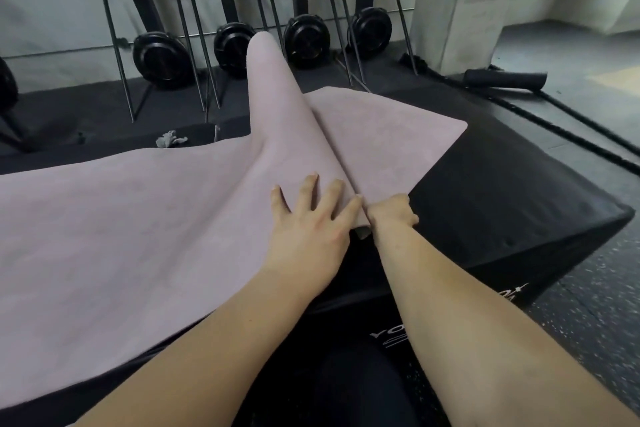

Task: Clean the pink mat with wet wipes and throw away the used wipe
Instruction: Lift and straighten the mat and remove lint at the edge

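Left hand (308, 229) flat — pink mat (138, 218)

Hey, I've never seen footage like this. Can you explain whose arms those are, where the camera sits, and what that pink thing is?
No machine here. This is one picture from a wide-angle camera worn on a person's head, looking forward and down at their own bare arms. A long pale pink soft mat lies over a black padded platform, with part of it lifted into a tall fold. The left hand presses flat on the mat, fingers spread. The right hand grips the mat's near edge beside the fold. A crumpled grey-white wipe lies beyond the mat. Black metal exercise frames with round wheels stand along the wall.
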Demonstrator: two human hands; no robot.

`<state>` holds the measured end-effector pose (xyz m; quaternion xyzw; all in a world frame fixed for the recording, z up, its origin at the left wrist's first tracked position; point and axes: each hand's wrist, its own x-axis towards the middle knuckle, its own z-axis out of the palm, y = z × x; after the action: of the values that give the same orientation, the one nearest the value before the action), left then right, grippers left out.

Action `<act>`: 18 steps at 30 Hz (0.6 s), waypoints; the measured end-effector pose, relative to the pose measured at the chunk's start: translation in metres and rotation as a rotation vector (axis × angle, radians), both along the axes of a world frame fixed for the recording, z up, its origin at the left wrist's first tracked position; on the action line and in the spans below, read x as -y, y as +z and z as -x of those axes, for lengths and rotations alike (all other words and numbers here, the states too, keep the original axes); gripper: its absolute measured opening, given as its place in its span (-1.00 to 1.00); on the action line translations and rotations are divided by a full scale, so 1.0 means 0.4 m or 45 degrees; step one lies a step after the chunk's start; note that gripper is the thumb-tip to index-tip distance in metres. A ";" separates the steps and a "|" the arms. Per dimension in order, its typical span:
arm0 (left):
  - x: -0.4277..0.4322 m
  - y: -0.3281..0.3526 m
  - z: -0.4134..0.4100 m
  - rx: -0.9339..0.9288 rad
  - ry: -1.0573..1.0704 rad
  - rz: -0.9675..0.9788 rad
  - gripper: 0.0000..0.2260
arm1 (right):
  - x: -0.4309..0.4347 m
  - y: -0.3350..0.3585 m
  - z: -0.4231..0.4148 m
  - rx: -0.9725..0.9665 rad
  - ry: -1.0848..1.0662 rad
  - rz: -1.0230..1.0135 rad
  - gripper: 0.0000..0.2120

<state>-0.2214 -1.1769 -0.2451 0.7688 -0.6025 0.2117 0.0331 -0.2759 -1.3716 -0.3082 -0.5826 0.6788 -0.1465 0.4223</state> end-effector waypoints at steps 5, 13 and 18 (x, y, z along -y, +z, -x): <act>0.009 -0.008 -0.004 0.010 -0.025 0.041 -0.54 | 0.029 0.009 0.005 0.222 -0.038 0.218 -0.62; 0.002 -0.040 0.049 -0.014 -0.131 -0.067 -0.48 | 0.108 0.111 0.197 0.024 -0.277 0.639 -0.67; 0.005 -0.083 0.069 -0.048 -0.131 -0.246 -0.50 | 0.095 0.094 0.315 -0.134 -0.287 0.503 -0.63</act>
<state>-0.2488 -1.1790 -0.2783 0.7402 -0.6582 0.1360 -0.0189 -0.4018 -1.4094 -0.2707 -0.5814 0.7188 -0.2921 0.2450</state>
